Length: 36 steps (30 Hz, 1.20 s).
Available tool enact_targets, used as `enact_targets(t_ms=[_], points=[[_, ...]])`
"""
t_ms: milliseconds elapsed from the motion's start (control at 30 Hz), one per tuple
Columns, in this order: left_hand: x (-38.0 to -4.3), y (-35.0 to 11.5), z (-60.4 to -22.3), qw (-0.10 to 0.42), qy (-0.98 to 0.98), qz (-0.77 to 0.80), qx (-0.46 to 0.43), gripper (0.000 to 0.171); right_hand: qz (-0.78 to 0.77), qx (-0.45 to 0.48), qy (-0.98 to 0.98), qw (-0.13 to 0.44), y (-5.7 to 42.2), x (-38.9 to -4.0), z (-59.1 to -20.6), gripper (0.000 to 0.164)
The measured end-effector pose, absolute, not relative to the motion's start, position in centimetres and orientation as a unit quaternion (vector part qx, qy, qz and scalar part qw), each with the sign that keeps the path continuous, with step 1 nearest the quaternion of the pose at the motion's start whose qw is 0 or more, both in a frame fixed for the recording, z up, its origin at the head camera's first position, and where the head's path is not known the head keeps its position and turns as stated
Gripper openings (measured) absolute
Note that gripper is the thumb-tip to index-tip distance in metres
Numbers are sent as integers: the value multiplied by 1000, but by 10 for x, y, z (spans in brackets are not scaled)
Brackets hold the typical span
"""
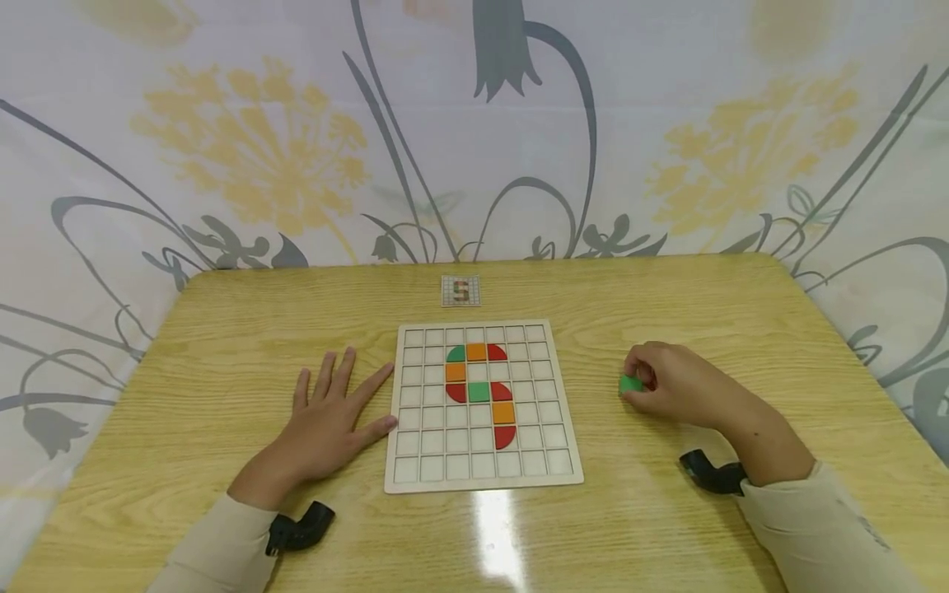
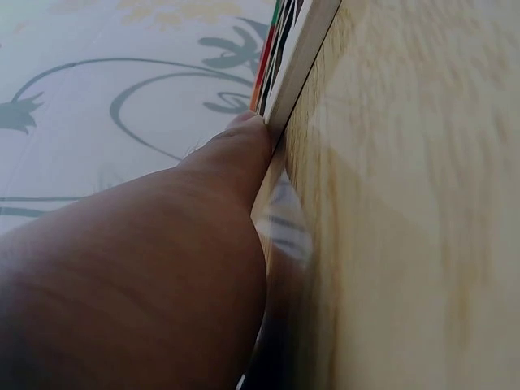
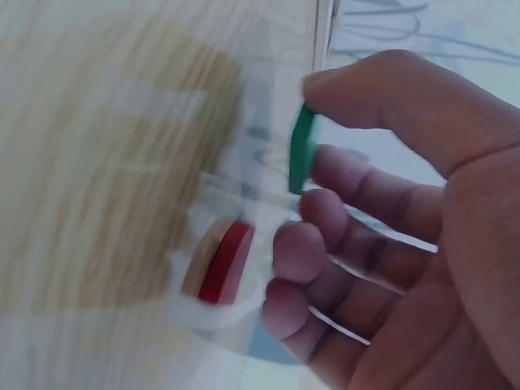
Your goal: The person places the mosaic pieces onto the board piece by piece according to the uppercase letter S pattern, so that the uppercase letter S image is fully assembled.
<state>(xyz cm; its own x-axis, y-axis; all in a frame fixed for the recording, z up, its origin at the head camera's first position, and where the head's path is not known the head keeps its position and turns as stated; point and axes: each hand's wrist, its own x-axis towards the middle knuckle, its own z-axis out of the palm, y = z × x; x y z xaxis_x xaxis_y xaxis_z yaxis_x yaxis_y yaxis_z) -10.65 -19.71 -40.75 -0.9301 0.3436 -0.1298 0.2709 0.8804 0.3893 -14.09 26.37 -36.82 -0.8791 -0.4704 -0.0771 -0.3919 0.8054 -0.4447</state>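
My right hand pinches a green tile between thumb and fingers, to the right of a white grid board. A red tile lies on the table below those fingers in the right wrist view; the hand hides it in the head view. Left of the board, my left hand rests with fingers spread, its thumb at the board's edge. Set in the grid are a green square, a green rounded tile, orange squares like this one, and several red rounded tiles, forming an S-like curve.
Behind the board lies a small card printed with a grid and a similar coloured curve. The wooden table ends at a flower-patterned backdrop. A black wrist device is on each arm.
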Motion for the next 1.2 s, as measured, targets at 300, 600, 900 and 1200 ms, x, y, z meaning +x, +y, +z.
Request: enact_targets(t_ms=[300,600,900,1200], points=[[-106,-197,-406,96,964,189,159,72,-233,-238,941,62,243,-141,-359,15],[-104,-199,-407,100,964,189,157,72,-249,-244,934,79,216,-148,-358,12],[-106,-198,-408,96,964,188,162,72,-245,-298,922,37,185,-148,-357,15],[-106,-198,-409,97,963,190,163,72,-249,-324,912,29,160,-139,-355,19]])
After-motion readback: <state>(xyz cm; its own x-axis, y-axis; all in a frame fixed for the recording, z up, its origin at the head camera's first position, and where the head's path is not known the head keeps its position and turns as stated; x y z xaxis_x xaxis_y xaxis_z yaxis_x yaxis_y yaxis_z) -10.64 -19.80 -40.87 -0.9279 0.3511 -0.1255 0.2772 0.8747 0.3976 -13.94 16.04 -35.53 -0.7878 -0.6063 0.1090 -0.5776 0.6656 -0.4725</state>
